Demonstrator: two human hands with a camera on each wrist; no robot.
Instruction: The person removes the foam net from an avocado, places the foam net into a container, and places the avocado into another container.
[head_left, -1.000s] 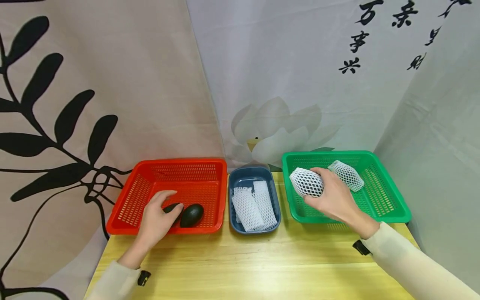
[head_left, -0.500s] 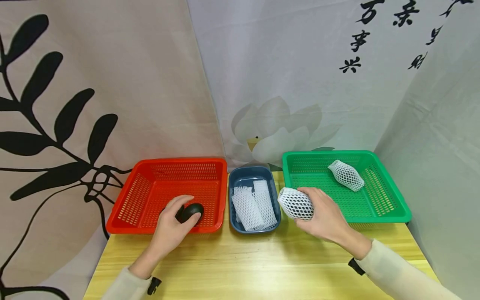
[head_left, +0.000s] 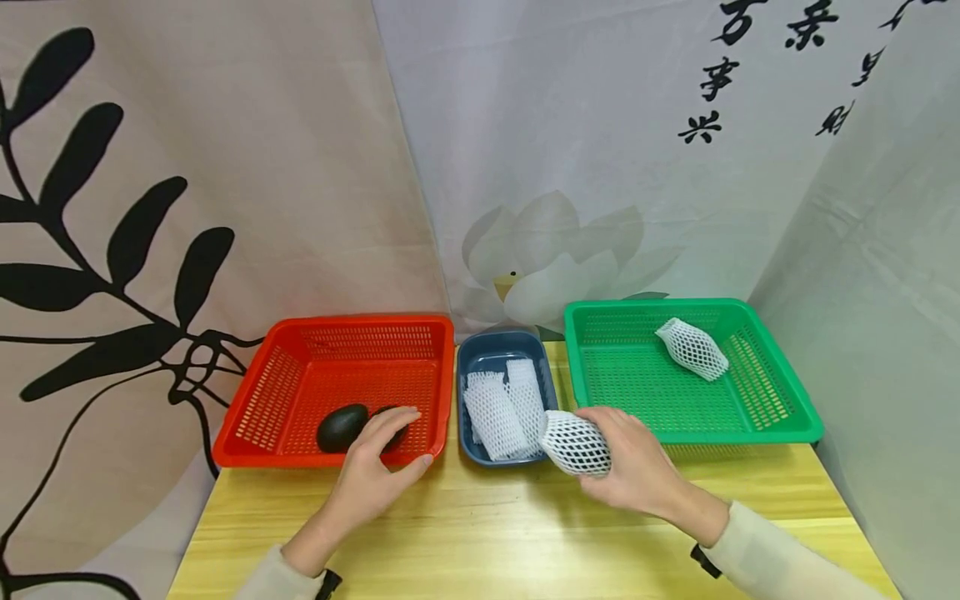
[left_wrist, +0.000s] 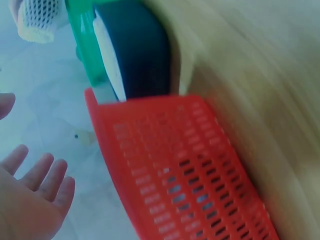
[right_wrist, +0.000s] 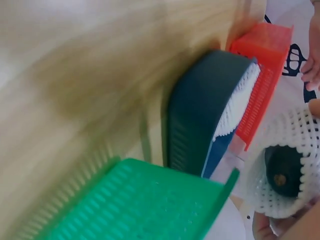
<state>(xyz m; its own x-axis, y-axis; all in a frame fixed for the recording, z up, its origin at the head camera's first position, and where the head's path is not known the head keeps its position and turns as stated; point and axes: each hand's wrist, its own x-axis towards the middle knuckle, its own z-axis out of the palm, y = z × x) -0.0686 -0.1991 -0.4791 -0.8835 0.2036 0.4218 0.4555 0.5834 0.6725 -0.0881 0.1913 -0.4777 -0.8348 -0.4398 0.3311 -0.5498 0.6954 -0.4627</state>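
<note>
My right hand (head_left: 633,467) grips an avocado in a white foam net sleeve (head_left: 576,443) above the table, by the blue tray's front right corner. In the right wrist view the sleeve's end gapes, and the dark avocado (right_wrist: 284,172) with its stem scar shows inside. My left hand (head_left: 375,479) hovers at the front edge of the red basket (head_left: 360,362), fingers apart and holding nothing. Two dark avocados lie in that basket: one (head_left: 342,427) in plain sight, the other (head_left: 395,440) partly behind my fingers. Several white foam sleeves (head_left: 495,417) lie in the blue tray (head_left: 491,354).
To the right stands a green basket (head_left: 622,371) with one sleeved avocado (head_left: 692,350) in it. The three containers sit in a row along the back of the wooden table (head_left: 517,533). A printed cloth (head_left: 300,167) hangs behind them.
The right hand has carried the sleeved avocado from over the green basket, left and nearer to me. The left hand has drifted right from the avocados to the red basket's front edge.
</note>
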